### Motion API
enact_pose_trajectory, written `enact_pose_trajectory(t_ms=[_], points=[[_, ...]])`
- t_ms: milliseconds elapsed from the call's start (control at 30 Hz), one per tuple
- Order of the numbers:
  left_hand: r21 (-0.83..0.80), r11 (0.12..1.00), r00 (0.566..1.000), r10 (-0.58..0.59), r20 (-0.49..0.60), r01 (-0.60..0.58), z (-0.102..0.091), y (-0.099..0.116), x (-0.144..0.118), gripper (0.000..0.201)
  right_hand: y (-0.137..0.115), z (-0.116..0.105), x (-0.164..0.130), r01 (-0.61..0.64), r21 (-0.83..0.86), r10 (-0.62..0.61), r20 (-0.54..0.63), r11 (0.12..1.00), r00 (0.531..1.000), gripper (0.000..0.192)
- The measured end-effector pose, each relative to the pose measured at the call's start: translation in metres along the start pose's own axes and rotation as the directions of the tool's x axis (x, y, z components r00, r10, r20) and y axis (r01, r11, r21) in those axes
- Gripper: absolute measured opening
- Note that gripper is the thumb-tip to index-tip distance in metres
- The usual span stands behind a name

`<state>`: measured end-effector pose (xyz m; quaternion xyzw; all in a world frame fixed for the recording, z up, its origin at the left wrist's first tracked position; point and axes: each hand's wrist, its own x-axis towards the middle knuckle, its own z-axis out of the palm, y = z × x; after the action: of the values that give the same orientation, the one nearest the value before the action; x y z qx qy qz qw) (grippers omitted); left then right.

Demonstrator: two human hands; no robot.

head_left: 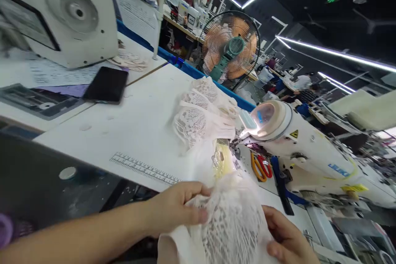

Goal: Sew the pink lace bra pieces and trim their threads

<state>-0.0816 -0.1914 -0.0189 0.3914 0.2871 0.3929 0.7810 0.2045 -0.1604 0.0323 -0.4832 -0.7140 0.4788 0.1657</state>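
Observation:
A white lace bra (232,214) is spread between my two hands at the bottom centre, low in front of the sewing machine. My left hand (179,210) pinches its left edge, thumb on top. At the right edge, my right hand (287,235) grips the fabric between thumb and bent fingers. More white lace bra pieces (198,115) lie in a pile on the table, left of the needle area. The sewing machine (291,144) has its lit head over that spot. Whether the held piece joins the pile cannot be seen clearly.
Orange-handled scissors (258,168) and a red-handled tool (266,167) lie beside the machine. A printed ruler (142,168) marks the white table's (139,123) front edge. A black phone (107,84) and another machine (62,12) are at left. A large fan (232,47) stands behind.

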Motion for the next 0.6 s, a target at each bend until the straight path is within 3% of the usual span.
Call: enact_pose_trajectory(t_ms=[67, 100, 133, 167, 233, 300, 367, 433, 500, 600], points=[[0.268, 0.961, 0.989, 0.098, -0.109, -0.066, -0.014, 0.030, 0.001, 0.043, 0.005, -0.001, 0.026, -0.034, 0.064, 0.029, 0.079, 0.997, 0.996, 0.046], [0.498, 0.866, 0.973, 0.150, -0.173, -0.045, -0.024, 0.043, 0.003, 0.035, 0.008, 0.001, 0.040, -0.044, 0.047, 0.041, 0.075, 0.998, 0.996, 0.042], [0.707, 0.707, 0.957, 0.191, -0.217, 0.019, -0.034, 0.055, 0.005, 0.029, 0.010, 0.004, 0.053, -0.039, -0.003, 0.039, 0.056, 0.999, 0.998, 0.040], [0.800, 0.595, 0.940, 0.224, -0.256, 0.077, -0.045, 0.066, 0.006, 0.025, 0.013, 0.008, 0.067, -0.013, -0.086, 0.016, 0.027, 0.996, 1.000, 0.040], [0.890, 0.417, 0.911, 0.265, -0.315, 0.186, -0.068, 0.083, 0.009, 0.022, 0.017, 0.016, 0.092, 0.075, -0.331, -0.082, -0.008, 0.941, 0.997, 0.039], [0.918, 0.287, 0.885, 0.299, -0.358, 0.274, -0.085, 0.096, 0.009, 0.024, 0.021, 0.024, 0.114, 0.129, -0.582, -0.199, -0.058, 0.803, 0.978, 0.039], [0.928, 0.132, 0.862, 0.344, -0.372, 0.348, -0.092, 0.107, 0.009, 0.027, 0.023, 0.031, 0.131, 0.097, -0.755, -0.304, -0.141, 0.648, 0.942, 0.039], [0.923, -0.013, 0.844, 0.409, -0.346, 0.385, -0.087, 0.116, 0.011, 0.031, 0.021, 0.037, 0.143, 0.059, -0.856, -0.400, -0.178, 0.513, 0.899, 0.037], [0.922, -0.131, 0.847, 0.457, -0.271, 0.365, -0.068, 0.118, 0.019, 0.035, 0.015, 0.040, 0.151, 0.063, -0.907, -0.459, -0.150, 0.416, 0.876, 0.030], [0.952, -0.259, 0.930, 0.363, -0.062, 0.165, -0.031, 0.103, 0.044, 0.028, 0.002, 0.043, 0.156, 0.013, -0.934, -0.446, -0.159, 0.358, 0.881, 0.021]])
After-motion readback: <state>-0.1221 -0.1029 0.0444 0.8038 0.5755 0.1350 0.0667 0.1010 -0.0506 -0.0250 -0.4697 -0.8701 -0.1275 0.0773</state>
